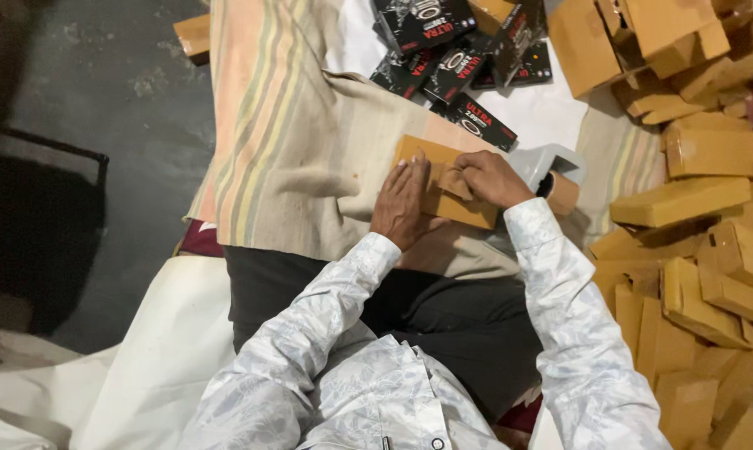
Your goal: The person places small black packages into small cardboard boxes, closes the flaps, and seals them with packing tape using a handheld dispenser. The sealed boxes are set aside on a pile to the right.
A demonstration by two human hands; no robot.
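Brown cardboard box [443, 187] sits right under both my hands, on the striped cloth [285, 125] spread over my lap, approx centre of view. Its long axis runs from abt 10 o'clock down to 4 o'clock, so it lies slantwise across me, not square on. My left hand [403, 208] lies flat & open on the near-left part of the box, fingers together pointing to 12, palm pressing down, not gripping anything. My right hand [489, 177] comes in from 3 o'clock, fingers curled narrow onto the box top, at what looks like a folded flap; whether it actually pinches the flap I can't tell, knuckles hide it. Both hands touch the box; the right one is on its middle, the left more on the near edge, thumbs close together. Just beyond the right hand at 2 o'clock there's a pale grey plastic thing [551, 162], touching or nearly touching the box end. Black printed packs [456, 62] lie in a heap at 12 o'clock on a white sheet [551, 112], apart from the box. Pile of same brown boxes [701, 200] fills the 3 o'clock side, well clear of my hands.
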